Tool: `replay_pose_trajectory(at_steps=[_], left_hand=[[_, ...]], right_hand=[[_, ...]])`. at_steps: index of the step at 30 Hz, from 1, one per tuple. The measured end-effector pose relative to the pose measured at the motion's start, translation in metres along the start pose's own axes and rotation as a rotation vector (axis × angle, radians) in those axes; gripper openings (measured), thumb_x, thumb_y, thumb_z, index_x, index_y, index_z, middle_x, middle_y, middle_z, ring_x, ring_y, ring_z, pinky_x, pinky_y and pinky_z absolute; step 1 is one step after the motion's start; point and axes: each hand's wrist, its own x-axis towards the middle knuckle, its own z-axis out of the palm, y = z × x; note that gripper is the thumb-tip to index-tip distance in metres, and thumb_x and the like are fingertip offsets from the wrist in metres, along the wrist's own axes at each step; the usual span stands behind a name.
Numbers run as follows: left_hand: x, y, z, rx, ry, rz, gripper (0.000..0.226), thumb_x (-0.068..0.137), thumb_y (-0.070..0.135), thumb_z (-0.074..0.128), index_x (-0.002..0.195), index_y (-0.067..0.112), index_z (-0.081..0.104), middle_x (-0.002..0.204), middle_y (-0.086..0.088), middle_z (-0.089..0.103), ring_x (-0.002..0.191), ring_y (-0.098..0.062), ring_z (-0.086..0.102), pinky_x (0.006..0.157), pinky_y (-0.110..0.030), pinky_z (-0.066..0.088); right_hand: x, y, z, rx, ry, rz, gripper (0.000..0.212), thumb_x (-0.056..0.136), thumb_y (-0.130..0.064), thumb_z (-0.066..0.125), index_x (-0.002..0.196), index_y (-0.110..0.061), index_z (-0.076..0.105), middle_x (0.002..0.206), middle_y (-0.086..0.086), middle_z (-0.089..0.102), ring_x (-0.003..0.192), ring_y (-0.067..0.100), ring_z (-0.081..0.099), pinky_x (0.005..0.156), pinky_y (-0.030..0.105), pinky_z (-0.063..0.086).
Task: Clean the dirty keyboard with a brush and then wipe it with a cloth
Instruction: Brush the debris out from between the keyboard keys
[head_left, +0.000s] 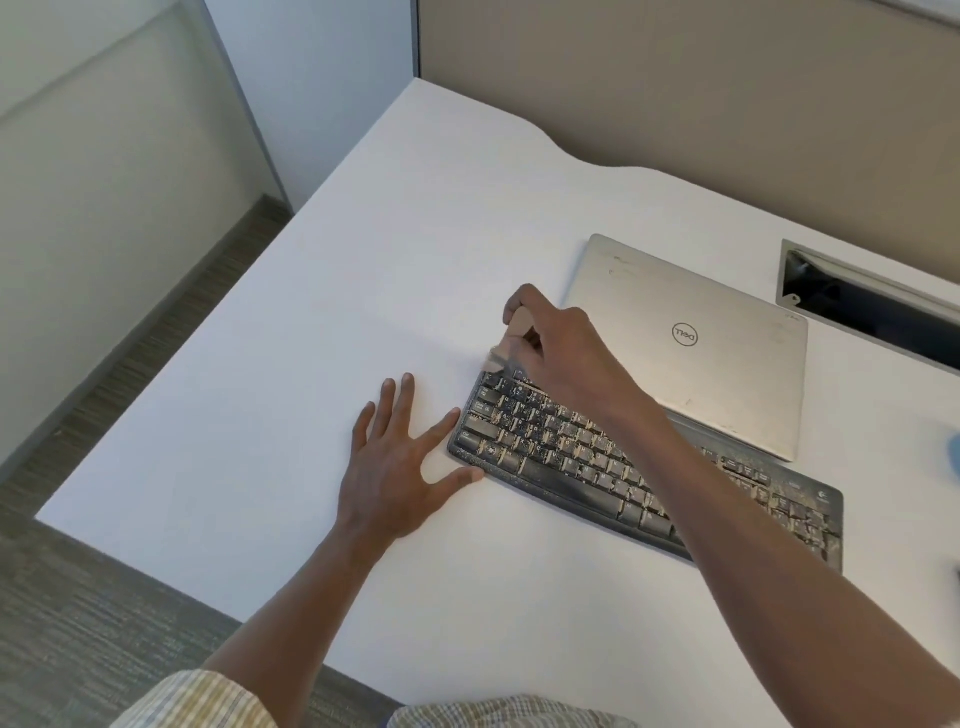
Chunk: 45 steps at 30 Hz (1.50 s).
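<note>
Right hand (563, 345) reaches across the dusty black keyboard (639, 467), fingers pinching a wooden brush (511, 340) at its far-left corner. Left hand (397, 457) lies flat, fingers spread, touching the keyboard's left end. Bristles are blurred.

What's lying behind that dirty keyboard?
A closed silver laptop lies behind the keyboard; its near edge seems to overlap it. The right forearm covers part of that edge.
</note>
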Motion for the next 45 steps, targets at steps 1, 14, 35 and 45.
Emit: replay_pose_trajectory(at_steps=[1,14,35,45], left_hand=[[0.0,0.0,0.0,-0.004,0.0,-0.002,0.081,0.086,0.089,0.027,0.147,0.04,0.049,0.169,-0.015,0.008,0.157,-0.031,0.002,0.124,-0.053,0.016],[0.0,0.0,0.0,-0.001,-0.001,-0.006,0.081,0.086,0.089,0.028,0.147,0.041,0.048,0.169,-0.014,0.007,0.157,-0.03,0.0,0.125,-0.051,0.014],[0.0,0.0,0.001,0.018,0.009,-0.007,0.081,0.086,0.09,0.026,0.147,0.042,0.048,0.169,-0.014,0.008,0.157,-0.03,0.002,0.124,-0.053,0.017],[0.001,0.0,0.001,0.014,0.017,-0.01,0.08,0.086,0.09,0.028,0.147,0.042,0.049,0.17,-0.012,0.007,0.158,-0.029,0.001,0.125,-0.052,0.018]], right_hand=[[-0.001,0.003,-0.001,-0.035,-0.02,0.0,0.017,0.093,0.0,0.051,0.105,-0.012,0.049,0.066,0.0,0.058,0.052,-0.007,0.052,0.046,0.014,0.031],[0.011,-0.004,0.0,-0.038,0.119,0.022,0.016,0.094,-0.006,0.052,0.109,-0.013,0.048,0.069,0.006,0.061,0.048,0.008,0.051,0.046,0.031,0.043],[0.005,-0.008,0.02,0.022,0.018,0.004,0.017,0.094,-0.004,0.051,0.108,-0.013,0.048,0.069,-0.003,0.059,0.048,0.005,0.048,0.047,0.024,0.039],[0.016,0.004,-0.001,0.047,0.206,0.199,0.016,0.091,-0.009,0.057,0.104,-0.016,0.05,0.07,0.002,0.058,0.047,0.004,0.054,0.043,0.02,0.043]])
